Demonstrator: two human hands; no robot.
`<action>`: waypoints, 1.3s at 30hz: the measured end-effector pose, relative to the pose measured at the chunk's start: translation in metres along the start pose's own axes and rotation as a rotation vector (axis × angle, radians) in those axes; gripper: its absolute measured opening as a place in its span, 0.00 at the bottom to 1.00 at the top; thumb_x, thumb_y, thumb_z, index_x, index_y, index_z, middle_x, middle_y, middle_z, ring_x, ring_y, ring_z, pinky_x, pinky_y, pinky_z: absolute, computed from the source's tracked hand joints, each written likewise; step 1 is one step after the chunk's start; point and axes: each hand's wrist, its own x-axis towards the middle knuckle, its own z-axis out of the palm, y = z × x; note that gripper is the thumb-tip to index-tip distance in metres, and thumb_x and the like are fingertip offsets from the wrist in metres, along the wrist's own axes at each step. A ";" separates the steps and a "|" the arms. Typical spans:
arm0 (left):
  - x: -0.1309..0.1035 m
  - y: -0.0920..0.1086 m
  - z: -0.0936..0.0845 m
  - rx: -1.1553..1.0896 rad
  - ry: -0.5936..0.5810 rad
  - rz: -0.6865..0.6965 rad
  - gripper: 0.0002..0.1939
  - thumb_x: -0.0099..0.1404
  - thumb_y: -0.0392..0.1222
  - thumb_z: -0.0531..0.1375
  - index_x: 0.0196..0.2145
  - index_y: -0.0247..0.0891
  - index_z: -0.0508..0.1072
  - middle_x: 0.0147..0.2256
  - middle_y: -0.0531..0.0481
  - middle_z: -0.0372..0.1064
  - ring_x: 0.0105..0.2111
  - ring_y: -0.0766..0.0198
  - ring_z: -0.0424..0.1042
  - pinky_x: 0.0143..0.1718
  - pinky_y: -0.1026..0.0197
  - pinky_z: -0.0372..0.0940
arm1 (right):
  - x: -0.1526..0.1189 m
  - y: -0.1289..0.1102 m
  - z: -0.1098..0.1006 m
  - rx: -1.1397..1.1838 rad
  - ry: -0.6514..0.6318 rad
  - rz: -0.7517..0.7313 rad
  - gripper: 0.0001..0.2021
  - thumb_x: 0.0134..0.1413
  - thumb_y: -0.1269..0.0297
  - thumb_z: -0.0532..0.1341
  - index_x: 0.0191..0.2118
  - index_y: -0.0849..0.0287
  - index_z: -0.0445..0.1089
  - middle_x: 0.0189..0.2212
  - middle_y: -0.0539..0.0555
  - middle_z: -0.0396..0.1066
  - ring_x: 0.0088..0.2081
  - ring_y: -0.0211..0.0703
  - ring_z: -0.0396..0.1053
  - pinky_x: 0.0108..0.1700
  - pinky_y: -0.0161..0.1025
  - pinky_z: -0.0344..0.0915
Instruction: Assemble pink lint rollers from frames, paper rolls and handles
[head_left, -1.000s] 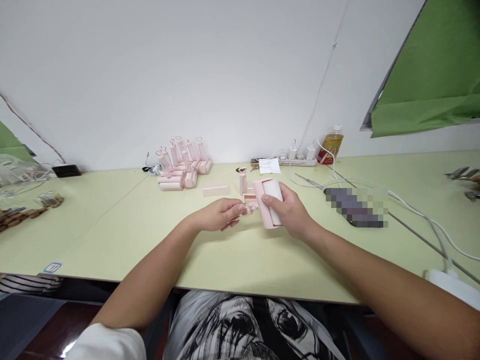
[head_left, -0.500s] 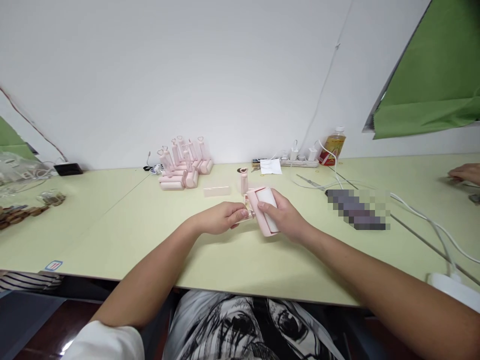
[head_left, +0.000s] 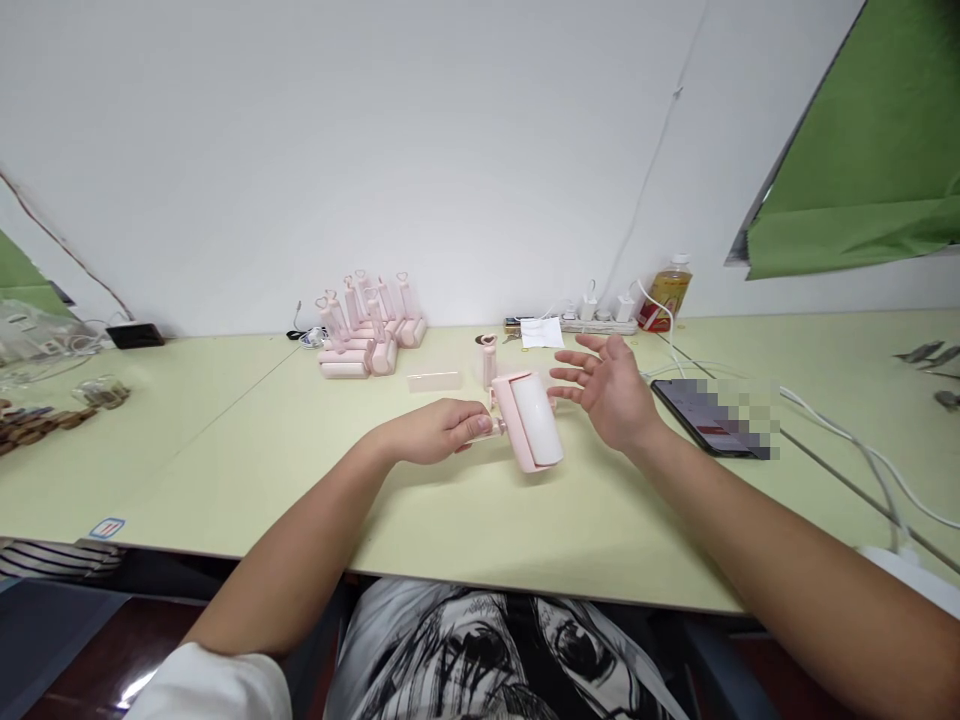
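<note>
My left hand (head_left: 454, 432) is closed round the handle of a pink lint roller (head_left: 529, 424), whose white roll faces up and to the right above the table. To the right of the roll, my right hand (head_left: 611, 392) is open, fingers spread, palm turned toward the roller and nothing held. Behind the roller stands a pink handle piece (head_left: 490, 362), its lower part hidden. A clear, pinkish rectangular cover (head_left: 435, 382) lies on the table to its left.
Several pink lint rollers (head_left: 371, 335) stand grouped by the wall. A power strip (head_left: 600, 326) with chargers, a white paper (head_left: 541, 331) and a drink bottle (head_left: 667, 292) line the back. A phone (head_left: 709, 415) and white cables lie at right. Brown pieces (head_left: 45, 425) lie far left.
My right hand has let go of the lint roller's head, moved up and right, and opened. My left hand keeps its hold. At the far right, another person's hand has gone out of view.
</note>
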 end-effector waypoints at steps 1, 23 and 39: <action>0.000 0.002 0.001 0.018 -0.002 0.001 0.25 0.69 0.60 0.42 0.32 0.36 0.65 0.27 0.51 0.63 0.26 0.65 0.63 0.30 0.63 0.60 | -0.002 0.002 0.002 0.000 0.006 -0.016 0.27 0.54 0.37 0.49 0.50 0.52 0.58 0.44 0.58 0.68 0.41 0.49 0.70 0.38 0.44 0.70; 0.010 0.004 0.013 0.044 0.023 0.047 0.22 0.70 0.56 0.42 0.33 0.38 0.64 0.29 0.52 0.64 0.29 0.64 0.63 0.34 0.62 0.59 | -0.028 0.013 0.014 -0.278 -0.380 0.032 0.25 0.51 0.47 0.60 0.52 0.54 0.62 0.36 0.52 0.71 0.34 0.45 0.69 0.34 0.40 0.67; -0.009 -0.018 -0.026 -0.109 0.124 -0.138 0.25 0.68 0.61 0.42 0.35 0.37 0.64 0.23 0.56 0.57 0.18 0.71 0.57 0.22 0.66 0.56 | 0.010 -0.014 -0.015 -0.096 0.142 -0.090 0.11 0.41 0.58 0.64 0.32 0.55 0.66 0.27 0.51 0.69 0.26 0.42 0.64 0.25 0.37 0.62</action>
